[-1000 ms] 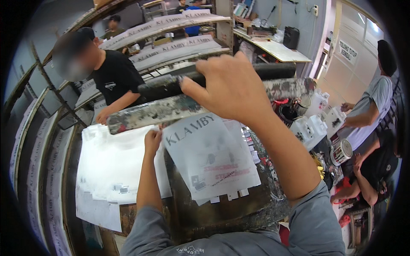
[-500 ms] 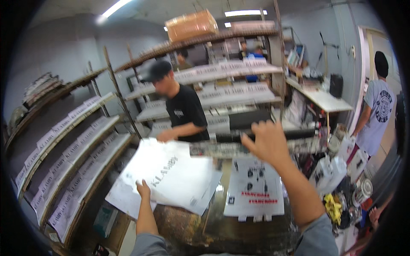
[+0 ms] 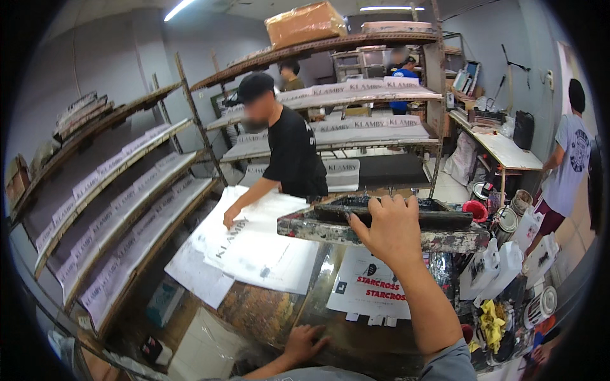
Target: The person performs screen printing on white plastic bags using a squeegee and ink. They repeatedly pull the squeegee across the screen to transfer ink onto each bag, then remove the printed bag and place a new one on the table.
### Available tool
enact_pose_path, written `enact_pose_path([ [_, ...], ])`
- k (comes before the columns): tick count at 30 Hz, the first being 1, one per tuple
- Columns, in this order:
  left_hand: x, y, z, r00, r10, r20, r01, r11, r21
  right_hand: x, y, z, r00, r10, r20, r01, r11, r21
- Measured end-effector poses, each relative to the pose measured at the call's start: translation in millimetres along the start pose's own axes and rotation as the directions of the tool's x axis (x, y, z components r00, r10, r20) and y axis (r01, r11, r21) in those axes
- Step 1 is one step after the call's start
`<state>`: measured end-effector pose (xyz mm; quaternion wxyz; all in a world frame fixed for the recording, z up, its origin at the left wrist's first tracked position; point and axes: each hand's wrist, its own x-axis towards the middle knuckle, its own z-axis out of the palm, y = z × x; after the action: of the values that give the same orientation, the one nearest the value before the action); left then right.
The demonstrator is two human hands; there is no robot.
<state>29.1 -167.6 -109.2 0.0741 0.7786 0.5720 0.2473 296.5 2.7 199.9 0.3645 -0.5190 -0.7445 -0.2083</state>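
Gripping paint-spattered rectangular frame (image 3: 305, 230) at its black bar (image 3: 445, 220): right hand (image 3: 394, 228). Left hand (image 3: 305, 345), at stacked white paper sheets (image 3: 283, 257) half a second ago, now empty, fingers spread, beside dark surface (image 3: 375, 343); seemingly only right engaged. Red-lettered white sheet (image 3: 362, 297) lies nearside of frame.

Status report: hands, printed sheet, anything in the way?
Right hand gripping black bar at screen frame; left hand seemingly empty. Printed sheet flat, partly hidden by frame. Co-worker's hand on paper stack, left.
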Motion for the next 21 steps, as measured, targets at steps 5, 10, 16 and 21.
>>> enact_pose_path([
  [5, 9.7, 2.7, -5.7, 0.999, -0.026, 0.046, 0.027, 0.999, -0.026, -2.4, -2.2, -2.8, 0.999, 0.027, 0.024, -0.029, 0.997, 0.066],
  [10, 6.0, 3.9, -3.9, 0.999, -0.033, 0.041, 0.033, 0.999, -0.015, -3.3, 0.3, 1.6, 0.999, 0.036, 0.006, -0.036, 0.997, 0.067],
  [16, 9.1, 1.2, -7.4, 0.999, 0.036, -0.008, -0.036, 0.999, 0.004, -2.2, -0.2, 2.2, 1.0, 0.007, -0.023, -0.006, 1.0, 0.023],
  [21, 7.9, -0.2, -4.2, 0.999, -0.014, 0.046, 0.015, 1.0, -0.017, -0.3, -1.7, 2.2, 1.0, 0.021, 0.022, -0.022, 1.0, 0.015],
])
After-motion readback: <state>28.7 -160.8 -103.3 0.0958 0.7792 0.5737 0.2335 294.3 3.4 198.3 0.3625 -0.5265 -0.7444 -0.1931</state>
